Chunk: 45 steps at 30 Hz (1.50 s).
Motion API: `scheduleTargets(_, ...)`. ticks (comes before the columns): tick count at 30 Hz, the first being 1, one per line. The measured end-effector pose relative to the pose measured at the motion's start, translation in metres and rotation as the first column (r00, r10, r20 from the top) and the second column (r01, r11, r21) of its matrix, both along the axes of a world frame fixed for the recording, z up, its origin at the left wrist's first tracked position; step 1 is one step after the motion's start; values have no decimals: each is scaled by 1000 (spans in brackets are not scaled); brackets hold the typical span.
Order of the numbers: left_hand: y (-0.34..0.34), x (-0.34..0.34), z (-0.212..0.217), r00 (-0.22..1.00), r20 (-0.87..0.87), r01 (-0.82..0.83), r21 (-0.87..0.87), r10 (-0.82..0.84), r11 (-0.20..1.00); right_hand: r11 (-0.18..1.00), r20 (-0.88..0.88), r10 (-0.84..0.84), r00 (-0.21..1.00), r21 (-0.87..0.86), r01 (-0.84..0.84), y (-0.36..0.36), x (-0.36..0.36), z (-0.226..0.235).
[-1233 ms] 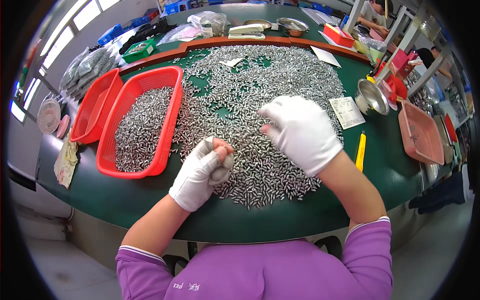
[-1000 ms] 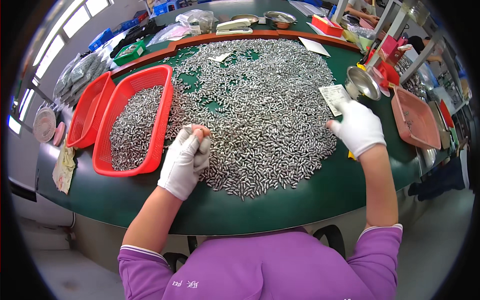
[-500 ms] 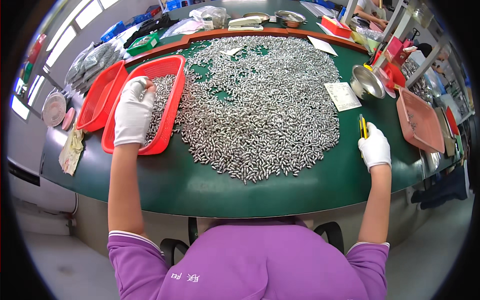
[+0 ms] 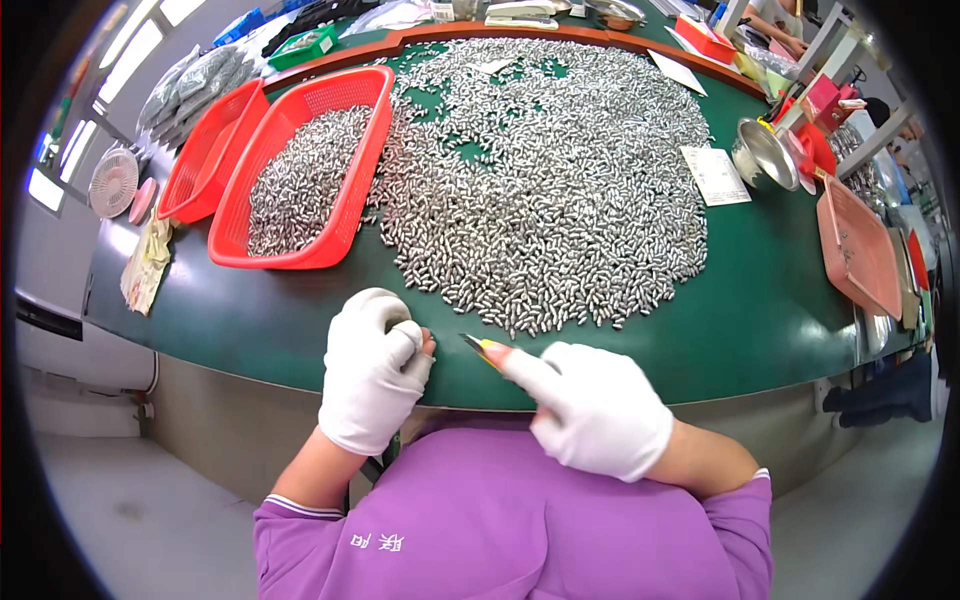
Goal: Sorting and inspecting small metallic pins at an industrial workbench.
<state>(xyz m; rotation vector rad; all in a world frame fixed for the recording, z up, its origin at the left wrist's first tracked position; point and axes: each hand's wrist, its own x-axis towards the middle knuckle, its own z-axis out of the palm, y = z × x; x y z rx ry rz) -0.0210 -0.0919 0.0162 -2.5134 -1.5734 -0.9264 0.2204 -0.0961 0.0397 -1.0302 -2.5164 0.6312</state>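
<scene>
Both hands pulled back to near table edge; left hand (image 4: 372, 366) fisted, right hand (image 4: 592, 405) pinching yellow knife (image 4: 480, 349).

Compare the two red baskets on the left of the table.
The nearer red basket holds a heap of small silver metal pieces; the farther red basket shows none in the part visible. The nearer one touches the big pile of pieces on the green table; the farther one sits behind it. Both are red mesh-walled rectangles.

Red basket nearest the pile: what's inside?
The red basket holds a heap of small silvery metal pieces, like those in the pile on the green table. The heap hides most of the basket floor.
</scene>
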Motion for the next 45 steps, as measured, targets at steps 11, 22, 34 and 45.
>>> scheduleTargets(11, -11, -2, -19, 989, 88, -105, -120, 116, 987, 997, 147, -50, 988, 64, 41, 2, -24, -23)
scheduleTargets(22, -8, -2, -21, 982, 139, -109, -144, 130, 983, 1000, 39, -16, 999, 19, 15, 4, -29, -26)
scheduleTargets(34, -3, -3, -16, 986, 124, -89, -164, 110, 983, 990, 26, 106, 994, -95, -103, 21, -26, -27)
scheduleTargets(45, -3, -5, -17, 988, 134, -61, -138, 80, 989, 974, 71, 180, 981, -151, -168, 32, -25, -18)
